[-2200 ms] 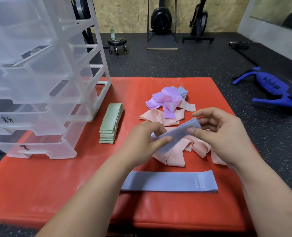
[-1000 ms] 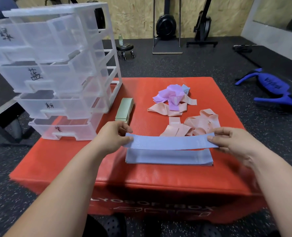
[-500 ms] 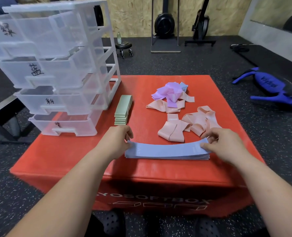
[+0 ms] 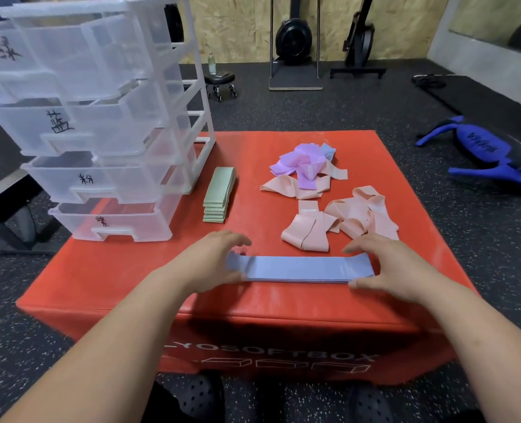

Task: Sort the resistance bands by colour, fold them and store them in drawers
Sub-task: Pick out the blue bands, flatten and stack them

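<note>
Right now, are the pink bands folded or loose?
Loose: the pink bands lie in twisted, crumpled heaps on the red box.

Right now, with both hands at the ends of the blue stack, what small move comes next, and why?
Probably reach the right hand to the stray blue band beside the purple bands: the blue stack already lies flat and aligned, and that one lies unsorted.
</note>
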Motion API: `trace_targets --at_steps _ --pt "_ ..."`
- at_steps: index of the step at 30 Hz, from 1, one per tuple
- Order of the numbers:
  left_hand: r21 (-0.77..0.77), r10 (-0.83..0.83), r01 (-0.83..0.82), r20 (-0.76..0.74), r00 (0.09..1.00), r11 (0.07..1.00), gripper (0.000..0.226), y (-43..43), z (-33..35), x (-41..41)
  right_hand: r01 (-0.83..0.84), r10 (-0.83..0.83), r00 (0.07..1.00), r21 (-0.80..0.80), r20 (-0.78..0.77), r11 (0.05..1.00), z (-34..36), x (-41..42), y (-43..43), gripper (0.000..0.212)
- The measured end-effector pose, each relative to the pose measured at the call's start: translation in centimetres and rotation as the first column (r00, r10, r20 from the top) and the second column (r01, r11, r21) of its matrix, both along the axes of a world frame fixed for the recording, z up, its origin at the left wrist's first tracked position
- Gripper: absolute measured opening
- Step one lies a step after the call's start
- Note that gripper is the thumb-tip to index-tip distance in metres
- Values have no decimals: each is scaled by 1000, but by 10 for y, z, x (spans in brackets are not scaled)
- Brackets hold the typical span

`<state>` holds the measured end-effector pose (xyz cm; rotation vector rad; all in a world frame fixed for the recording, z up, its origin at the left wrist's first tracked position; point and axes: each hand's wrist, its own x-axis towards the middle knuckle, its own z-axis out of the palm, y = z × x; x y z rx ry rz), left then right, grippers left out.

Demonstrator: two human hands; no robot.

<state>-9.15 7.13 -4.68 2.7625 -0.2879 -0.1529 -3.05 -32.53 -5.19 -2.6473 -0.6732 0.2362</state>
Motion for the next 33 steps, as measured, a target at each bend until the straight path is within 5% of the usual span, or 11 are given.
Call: trace_targets --at_steps 15,25,33 --pt "57 -85 84 11 996 995 78 -2 -5 13 -18 17 999 -43 -28 999 0 13 -2 74" --pt "-30 15 -10 166 986 999 70 -34 -3 78 121 -155 977 219 145 968 16 70 41 36" --pt "-3 91 -92 171 981 996 71 -76 -18 127 244 -226 950 -61 214 968 24 210 76 48"
